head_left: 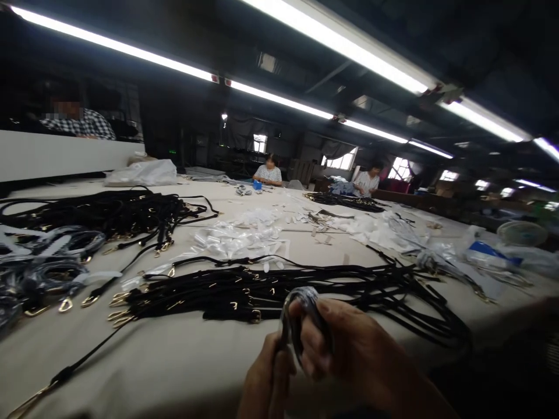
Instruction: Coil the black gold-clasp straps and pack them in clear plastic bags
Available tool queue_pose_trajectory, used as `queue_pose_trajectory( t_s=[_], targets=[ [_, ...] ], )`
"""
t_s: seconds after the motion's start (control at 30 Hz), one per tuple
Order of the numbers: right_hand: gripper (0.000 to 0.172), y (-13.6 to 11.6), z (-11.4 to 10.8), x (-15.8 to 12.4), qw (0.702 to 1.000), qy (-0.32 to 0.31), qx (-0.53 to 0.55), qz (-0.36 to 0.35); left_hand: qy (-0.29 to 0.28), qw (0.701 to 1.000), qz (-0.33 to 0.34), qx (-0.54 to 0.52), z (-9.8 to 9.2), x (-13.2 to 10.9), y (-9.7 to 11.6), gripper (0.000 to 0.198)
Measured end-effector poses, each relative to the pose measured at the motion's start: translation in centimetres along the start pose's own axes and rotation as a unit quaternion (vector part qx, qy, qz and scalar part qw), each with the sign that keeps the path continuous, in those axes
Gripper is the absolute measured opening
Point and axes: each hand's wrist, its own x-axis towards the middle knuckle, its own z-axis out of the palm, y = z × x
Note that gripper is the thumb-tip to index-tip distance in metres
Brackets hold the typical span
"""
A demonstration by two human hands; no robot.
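We hold a coiled strap [304,304] in both hands, low in the view, just above the near edge of the worktop [174,361]. It looks black with a glossy sheen, perhaps from a clear wrap, though blur makes that hard to tell. Our left hand [267,381] is curled shut on the lower left of the coil. Our right hand [345,349] closes over its right side, fingertips pressed onto the loop. Neither hand shows any open gap.

We judge the step to be gathering or bundling this strap. To do it well, the loops should lie flat on one another. The left hand does best as the anchor while the right guides the turns, with no twist in the band. A grip that is firm but not crushing should stop the coil springing open.

Just beyond our hands lies a row of black straps with gold clasps [262,291]. Working above the bare cloth avoids snagging them. Clear plastic sleeves [236,238] sit behind that row. Wrapped bundles [48,273] lie at the far left, well apart from us. Two people [268,171] sit at the far end.
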Motion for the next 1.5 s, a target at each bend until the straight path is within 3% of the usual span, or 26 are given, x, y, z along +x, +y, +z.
queue_pose_trajectory(
  t_s=[0.1,0.23,0.37,0.43,0.5,0.63,0.73,0.8,0.93,1.07,1.13,1.2,1.37,1.43,1.5],
  targets=[
    [0.035,-1.4,0.1,0.6,0.998,-0.029,0.053,0.012,-0.028,0.990,-0.079,-0.116,0.2,1.3,0.8,0.055],
    [0.038,-2.2,0.2,1.7,0.998,0.004,0.056,-0.003,-0.059,0.973,-0.133,-0.181,1.2,2.8,1.4,0.062],
    [0.032,-1.3,-1.0,3.2,0.978,0.076,-0.075,-0.178,-0.072,0.983,-0.097,-0.135,2.3,2.7,2.0,0.061],
    [0.026,-0.3,-2.6,3.7,0.931,0.090,-0.229,-0.269,-0.107,0.985,-0.089,-0.101,2.0,2.4,2.2,0.056],
    [0.020,0.8,-4.4,3.7,0.852,0.061,-0.421,-0.304,-0.142,0.983,-0.087,-0.075,1.0,2.4,2.2,0.049],
    [0.012,2.7,-7.0,2.9,0.666,-0.071,-0.692,-0.269,-0.167,0.972,-0.155,-0.058,-1.8,3.2,1.5,0.047],
    [0.019,3.7,-7.5,2.4,0.604,-0.123,-0.760,-0.206,-0.136,0.971,-0.191,-0.034,-3.5,3.5,1.0,0.043],
    [0.027,4.3,-7.7,2.3,0.589,-0.132,-0.780,-0.166,-0.130,0.974,-0.186,-0.007,-4.2,3.2,1.1,0.033],
    [0.019,5.6,-8.1,2.8,0.573,-0.119,-0.801,-0.129,-0.128,0.978,-0.102,0.128,-5.3,2.2,1.4,0.015],
    [0.020,6.7,-8.1,3.5,0.552,-0.136,-0.813,-0.125,-0.128,0.923,0.050,0.360,-6.3,1.6,0.7,0.010],
    [0.021,7.2,-8.0,4.0,0.548,-0.158,-0.811,-0.134,-0.134,0.896,0.113,0.408,-6.9,1.5,0.4,0.016],
    [0.023,7.6,-8.0,4.4,0.561,-0.191,-0.792,-0.146,-0.125,0.889,0.156,0.413,-7.5,1.3,0.2,0.017],
    [0.019,8.6,-7.8,5.5,0.581,-0.276,-0.744,-0.178,-0.164,0.894,0.148,0.389,-9.5,0.7,0.6,0.017],
    [0.019,9.1,-7.5,6.3,0.568,-0.323,-0.730,-0.197,-0.169,0.877,0.155,0.423,-10.4,0.7,1.0,0.016],
    [0.016,9.6,-7.2,7.5,0.544,-0.373,-0.718,-0.220,-0.172,0.841,0.186,0.478,-11.3,0.9,1.2,0.012]
  ],
)
